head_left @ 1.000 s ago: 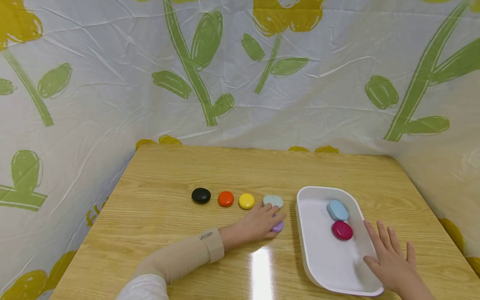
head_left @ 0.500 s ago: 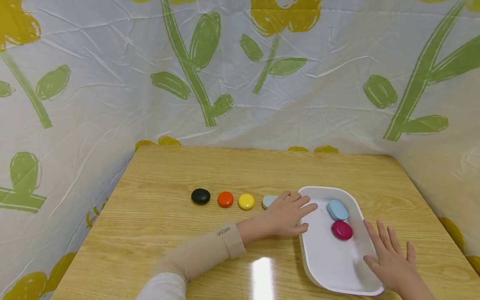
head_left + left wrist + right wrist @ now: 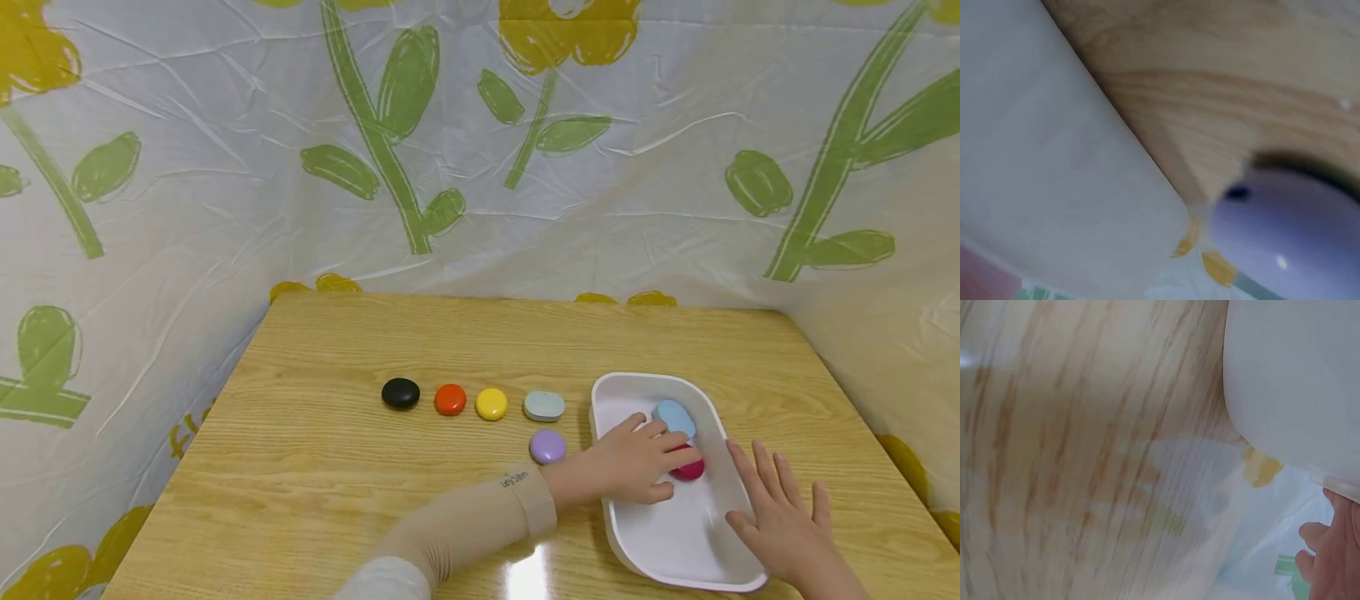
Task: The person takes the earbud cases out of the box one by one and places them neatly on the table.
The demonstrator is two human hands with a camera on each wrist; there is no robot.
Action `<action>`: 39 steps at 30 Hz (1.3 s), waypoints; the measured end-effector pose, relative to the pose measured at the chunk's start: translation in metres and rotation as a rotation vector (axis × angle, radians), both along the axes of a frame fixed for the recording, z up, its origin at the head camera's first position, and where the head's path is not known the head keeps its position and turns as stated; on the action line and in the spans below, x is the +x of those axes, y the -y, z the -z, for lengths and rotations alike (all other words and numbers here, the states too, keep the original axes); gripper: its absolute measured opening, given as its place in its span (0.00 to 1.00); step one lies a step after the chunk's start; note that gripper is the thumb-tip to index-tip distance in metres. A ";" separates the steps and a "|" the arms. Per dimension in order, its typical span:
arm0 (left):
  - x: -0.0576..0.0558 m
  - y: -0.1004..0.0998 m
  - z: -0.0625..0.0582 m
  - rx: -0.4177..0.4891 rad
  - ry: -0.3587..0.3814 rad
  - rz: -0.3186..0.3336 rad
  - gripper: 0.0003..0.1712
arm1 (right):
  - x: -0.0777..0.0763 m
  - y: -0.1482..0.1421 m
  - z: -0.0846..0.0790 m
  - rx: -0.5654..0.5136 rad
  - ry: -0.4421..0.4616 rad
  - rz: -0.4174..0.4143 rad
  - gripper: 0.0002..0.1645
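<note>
In the head view my left hand [image 3: 636, 460] reaches over the left rim of a white tray [image 3: 637, 550]. Its spread fingers overlap a glossy crimson pebble-shaped piece [image 3: 688, 470], fingertips right at it; a light blue oval piece [image 3: 673, 417] lies just beyond. Outside the tray, close to the left wrist, sits a purple rounded piece [image 3: 547, 447], which also shows large in the left wrist view [image 3: 1291, 231]. My right hand [image 3: 787, 525], fingers spread and straight, rests against the tray's right rim. The right wrist view shows part of that hand [image 3: 1338, 550] at the rim.
A row of smooth pieces lies on the wooden table [image 3: 315, 467] left of the tray: black [image 3: 401, 393], red [image 3: 450, 400], yellow [image 3: 492, 404] and pale grey-green [image 3: 543, 406]. A flower-printed sheet [image 3: 225, 167] hangs behind and beside the table.
My left hand has left the purple piece on the table and moved right, over the rim and into the tray, to the crimson piece. The right hand has stayed in place.
</note>
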State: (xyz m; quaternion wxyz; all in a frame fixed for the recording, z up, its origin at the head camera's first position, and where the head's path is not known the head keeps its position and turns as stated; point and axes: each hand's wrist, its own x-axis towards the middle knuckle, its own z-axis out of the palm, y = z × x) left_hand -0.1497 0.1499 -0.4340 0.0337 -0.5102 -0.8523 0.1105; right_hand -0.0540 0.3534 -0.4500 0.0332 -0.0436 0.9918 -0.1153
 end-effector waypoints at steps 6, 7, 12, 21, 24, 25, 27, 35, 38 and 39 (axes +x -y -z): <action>0.003 -0.019 0.012 -0.039 0.001 0.033 0.29 | 0.002 0.000 0.002 0.008 -0.031 -0.007 0.54; 0.003 -0.021 0.014 -0.043 0.003 0.033 0.29 | 0.002 0.000 0.003 0.009 -0.038 -0.008 0.54; 0.005 -0.030 0.021 -0.060 0.020 0.019 0.30 | 0.000 0.000 0.003 0.013 -0.036 -0.009 0.54; 0.007 -0.036 0.026 -0.089 0.020 -0.023 0.29 | 0.000 0.000 0.002 0.007 -0.026 -0.008 0.55; 0.007 -0.036 0.026 -0.096 0.009 -0.054 0.30 | 0.001 0.000 0.002 0.006 -0.025 -0.007 0.54; 0.007 -0.036 0.026 -0.100 0.003 -0.064 0.30 | 0.001 0.000 0.002 0.006 -0.026 -0.007 0.54; 0.007 -0.036 0.025 -0.107 -0.005 -0.079 0.30 | 0.001 0.001 0.002 0.005 -0.032 -0.007 0.54; 0.007 -0.039 0.027 -0.119 0.042 -0.110 0.30 | 0.000 0.001 0.000 -0.007 -0.017 0.001 0.53; 0.007 -0.039 0.027 -0.114 0.069 -0.124 0.29 | 0.001 0.001 0.001 -0.006 -0.024 -0.001 0.54; 0.007 -0.039 0.028 -0.111 0.076 -0.128 0.29 | 0.001 0.002 0.001 -0.005 -0.033 -0.002 0.54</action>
